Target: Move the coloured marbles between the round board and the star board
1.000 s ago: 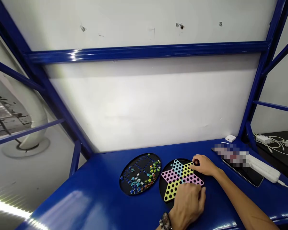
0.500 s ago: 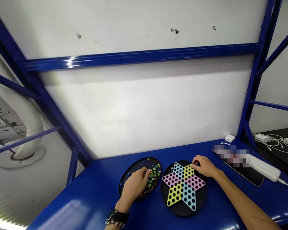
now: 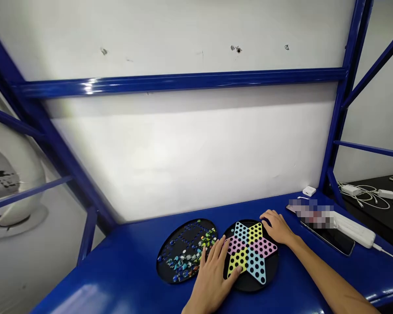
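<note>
We judged the board (image 3: pixel 253 257) stiff and light, best held by its rim. The left hand (image 3: pixel 212 275) at eight o'clock and the right hand (image 3: pixel 277 227) at one lay open, apparently gripping nothing.

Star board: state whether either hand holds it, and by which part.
Not clearly held. The right hand rests on the far right rim of the star board, its grip unclear; the left hand lies flat over the left edge.

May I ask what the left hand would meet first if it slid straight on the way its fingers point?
Likely the star board's left rim, which its fingertips seem to overlap; otherwise the left hand heads through the gap beside the marble tray to the wall.
</note>
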A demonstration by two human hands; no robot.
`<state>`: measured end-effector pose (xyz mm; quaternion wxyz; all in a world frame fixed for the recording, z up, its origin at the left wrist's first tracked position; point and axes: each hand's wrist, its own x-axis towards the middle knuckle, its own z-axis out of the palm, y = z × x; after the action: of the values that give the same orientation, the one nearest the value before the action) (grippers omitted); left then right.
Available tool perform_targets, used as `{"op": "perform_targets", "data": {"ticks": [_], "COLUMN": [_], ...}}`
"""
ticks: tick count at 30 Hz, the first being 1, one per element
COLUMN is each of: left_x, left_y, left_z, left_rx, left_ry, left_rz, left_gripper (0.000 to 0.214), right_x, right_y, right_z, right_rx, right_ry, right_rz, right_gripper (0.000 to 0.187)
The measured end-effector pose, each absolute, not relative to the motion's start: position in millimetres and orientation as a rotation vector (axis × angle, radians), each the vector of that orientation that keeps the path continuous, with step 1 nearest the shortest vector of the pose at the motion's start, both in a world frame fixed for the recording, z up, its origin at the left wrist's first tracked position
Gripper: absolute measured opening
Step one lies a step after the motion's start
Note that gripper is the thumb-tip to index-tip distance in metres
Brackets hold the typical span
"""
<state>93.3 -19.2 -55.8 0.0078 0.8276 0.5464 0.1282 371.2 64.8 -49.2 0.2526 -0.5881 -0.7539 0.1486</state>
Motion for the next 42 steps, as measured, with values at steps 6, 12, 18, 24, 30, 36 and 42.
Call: {"op": "perform_targets", "data": {"ticks": [6, 12, 18, 24, 30, 36, 42], "left_x": [88.5, 89.0, 88.2, 69.0, -0.9, -21.0, 16.3], "left_y": [-19.7, -17.8, -16.5, -4.8, 10.3, -6.5, -12.7], "left_z": [-61.8, -64.8, -59.7, -33.7, -4.5, 16.9, 11.6], "left_rx": [2.669, 2.667, 2.555, 2.350, 2.061, 2.000, 2.118], "left_ry": [1.672, 1.649, 1.596, 1.543, 1.730, 1.748, 1.719], "left_rz": [0.406, 0.426, 0.499, 0.797, 0.928, 0.476, 0.183], "left_gripper": [0.068, 0.069, 0.065, 0.046, 0.043, 0.040, 0.030], "right_x": [374.4, 377.8, 378.4, 378.4, 381.0, 380.2, 376.9], "right_y": [65.0, 67.9, 68.4, 68.5, 69.5, 69.6, 68.0], "right_z": [-50.5, -54.8, -55.3, -57.2, -57.9, -59.1, -54.9], "right_rx": [-1.607, -1.599, -1.594, -1.579, -1.582, -1.562, -1.599], "right_ry": [-2.068, -2.092, -2.126, -2.134, -2.145, -2.155, -2.115], "right_rz": [0.527, 0.570, 0.559, 0.554, 0.539, 0.503, 0.414], "right_gripper": [0.029, 0.030, 0.032, 0.032, 0.031, 0.029, 0.027]}}
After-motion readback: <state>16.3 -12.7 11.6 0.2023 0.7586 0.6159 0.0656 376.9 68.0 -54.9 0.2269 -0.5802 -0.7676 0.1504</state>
